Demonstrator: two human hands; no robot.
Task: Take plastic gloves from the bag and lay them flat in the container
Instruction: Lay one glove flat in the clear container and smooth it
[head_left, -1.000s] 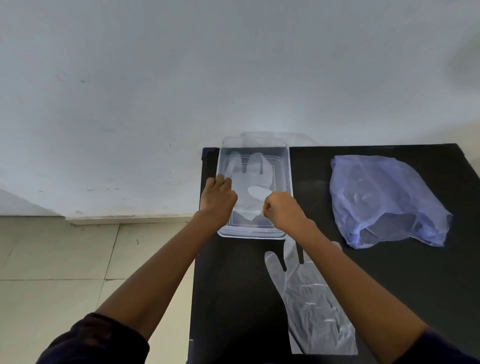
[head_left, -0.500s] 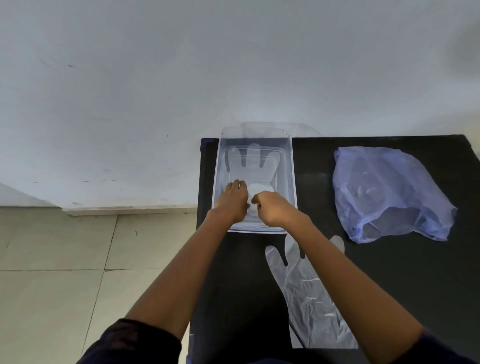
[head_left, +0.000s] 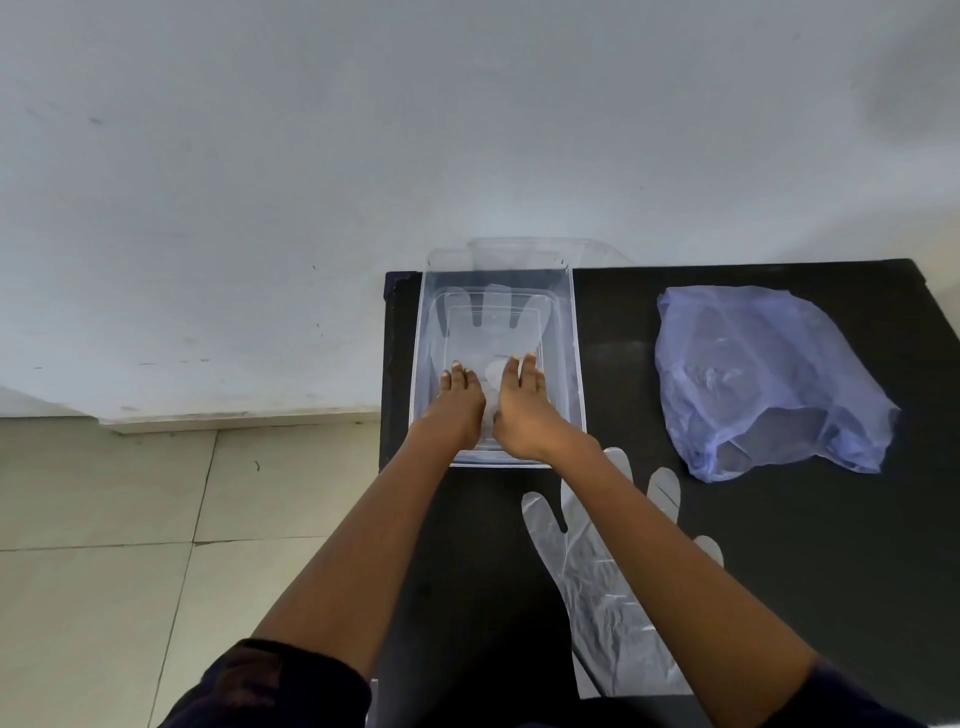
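Observation:
A clear plastic container (head_left: 577, 332) stands at the far left of the black table (head_left: 779, 571). A thin transparent glove (head_left: 493, 325) lies flat inside it, fingers pointing away. My left hand (head_left: 457, 402) and my right hand (head_left: 522, 402) rest side by side, palms down with fingers extended, on the near part of that glove. A second clear glove (head_left: 602, 587) lies flat on the table under my right forearm. The pale blue plastic bag (head_left: 769, 374) sits crumpled to the right, its opening toward me.
A clear lid (head_left: 524, 252) leans behind the container against the white wall. The table's left edge runs just left of the container, with tiled floor (head_left: 130, 545) below.
Both hands went from closed fists at the container's near rim to flat palms pressed on the glove inside. The glove now lies spread out.

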